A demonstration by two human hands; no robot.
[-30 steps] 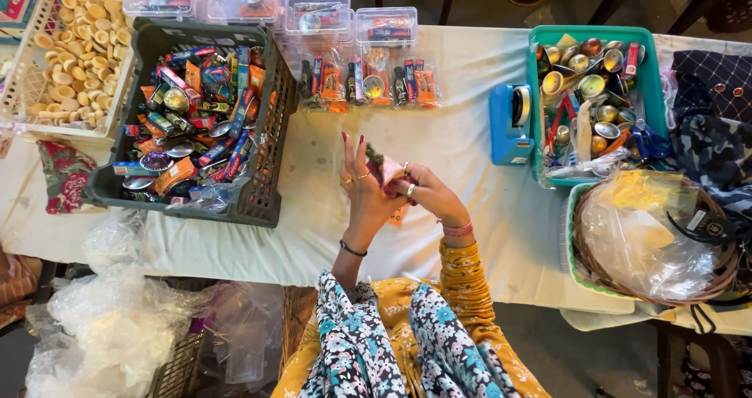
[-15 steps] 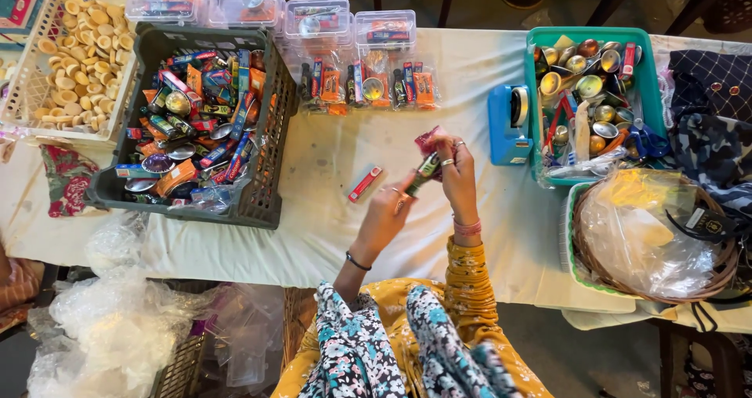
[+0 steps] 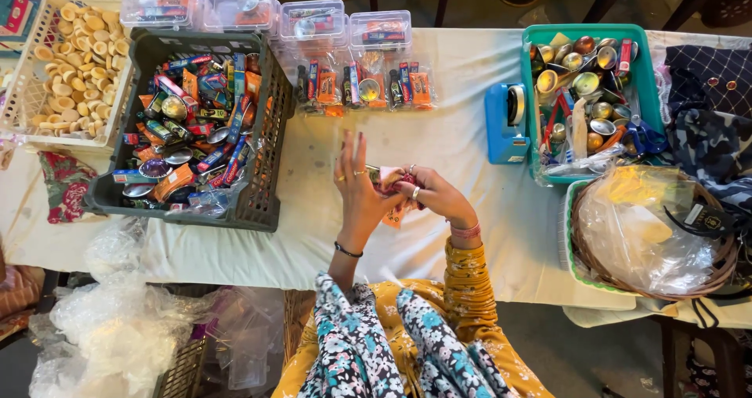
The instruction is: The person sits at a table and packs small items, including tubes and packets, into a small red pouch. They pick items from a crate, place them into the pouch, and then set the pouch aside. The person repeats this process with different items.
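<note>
Left hand [image 3: 362,196] and right hand [image 3: 433,194] together above the white tablecloth [image 3: 439,132], both pinching a small red and orange packet [image 3: 392,180] between fingertips. Left of the hands, dark crate [image 3: 266,202] of assorted wrapped items; ahead, clear lidded boxes [image 3: 313,22]; right, teal tray [image 3: 548,171].

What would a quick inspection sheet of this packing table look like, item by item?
Surface: long table under a white cloth.
Job's things: small red and orange packet held between both hands.
Clutter: dark plastic crate of colourful packets; white basket of pale round pieces; clear lidded boxes; teal tray of small metal bowls; blue tape dispenser; wicker basket with plastic bag.
Hands: left hand and right hand meet at the packet, above the cloth.
Cables: nothing seen.
Surroundings: crumpled clear plastic bags on the floor.
</note>
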